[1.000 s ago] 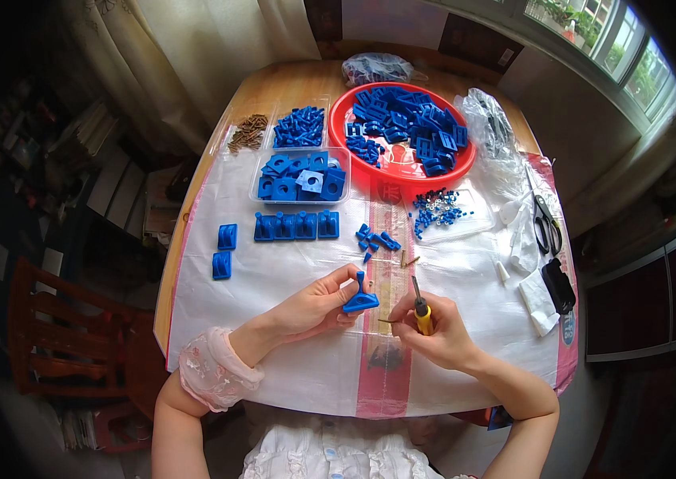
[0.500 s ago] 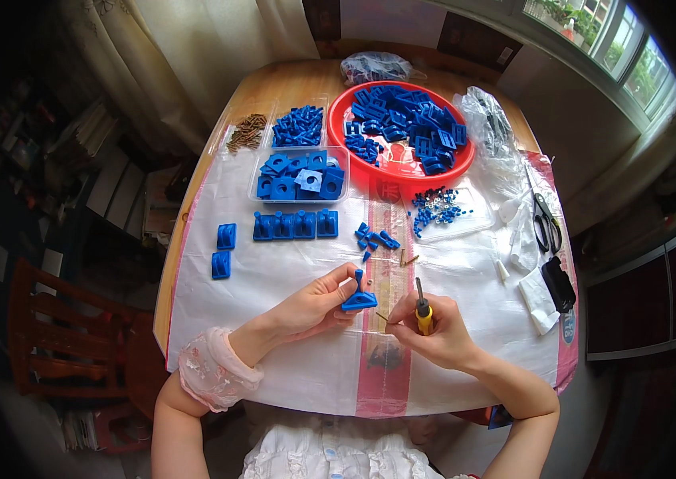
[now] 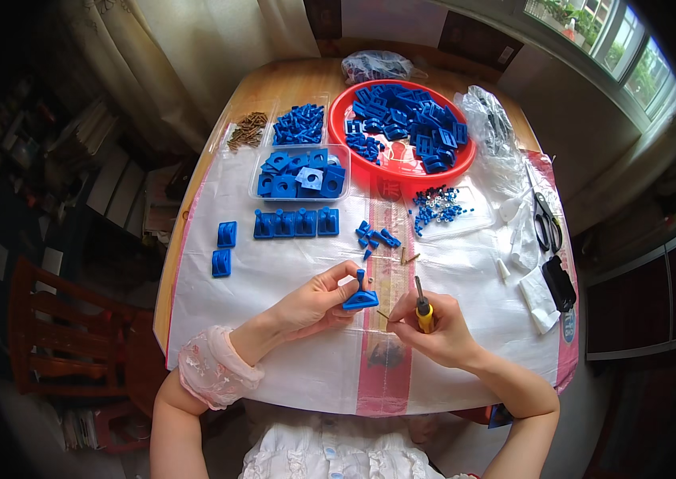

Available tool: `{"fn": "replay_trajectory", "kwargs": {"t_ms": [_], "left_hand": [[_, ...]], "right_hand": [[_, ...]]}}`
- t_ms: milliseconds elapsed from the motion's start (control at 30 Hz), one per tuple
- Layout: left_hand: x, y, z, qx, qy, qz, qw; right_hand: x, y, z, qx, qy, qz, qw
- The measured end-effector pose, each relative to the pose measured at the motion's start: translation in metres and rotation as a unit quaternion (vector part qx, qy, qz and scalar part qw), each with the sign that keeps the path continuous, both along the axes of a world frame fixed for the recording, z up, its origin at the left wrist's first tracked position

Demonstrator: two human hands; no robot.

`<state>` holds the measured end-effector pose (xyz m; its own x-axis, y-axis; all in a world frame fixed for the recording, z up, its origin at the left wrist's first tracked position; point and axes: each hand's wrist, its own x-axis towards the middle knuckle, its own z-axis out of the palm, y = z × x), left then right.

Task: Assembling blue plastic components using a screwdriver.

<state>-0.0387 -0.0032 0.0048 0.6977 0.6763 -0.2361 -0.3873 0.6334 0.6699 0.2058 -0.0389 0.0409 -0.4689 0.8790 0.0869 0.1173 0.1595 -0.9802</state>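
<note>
Between the thumb and fingers of my left hand (image 3: 314, 303) is a blue plastic part (image 3: 361, 300) with a flat base and an upright post. My right hand (image 3: 448, 339) grips a screwdriver (image 3: 425, 316) by its yellow and black handle, its shaft pointing away from me. A thin brass-coloured screw (image 3: 382, 315) sticks out from the fingertips of that same hand, toward the blue part but apart from it. Just beyond my hands lie small loose blue pieces (image 3: 375, 238) and a couple of brass screws (image 3: 410, 259).
A row of blue assemblies (image 3: 296, 223) and two separate blue pieces (image 3: 222, 263) stand at left. Farther back are a clear box of blue plates (image 3: 346, 190), heaped screws (image 3: 247, 130) and a red basin (image 3: 402, 179). Nuts and blue bits (image 3: 437, 209), scissors (image 3: 546, 223) lie right.
</note>
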Motion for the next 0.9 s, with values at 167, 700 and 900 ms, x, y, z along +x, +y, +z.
{"fn": "replay_trajectory", "kwargs": {"t_ms": [167, 700, 900], "left_hand": [[0.002, -0.001, 0.000, -0.020, 0.002, 0.021, 1.000], [0.003, -0.006, 0.000, 0.038, -0.039, -0.048, 0.997], [0.004, -0.007, 0.004, 0.045, -0.026, -0.050, 0.997]], "right_hand": [[0.000, 0.000, -0.003, 0.007, 0.008, 0.001, 1.000], [0.000, 0.000, -0.004, -0.010, 0.024, -0.005, 1.000], [0.001, -0.001, -0.003, -0.010, 0.017, -0.006, 1.000]]}}
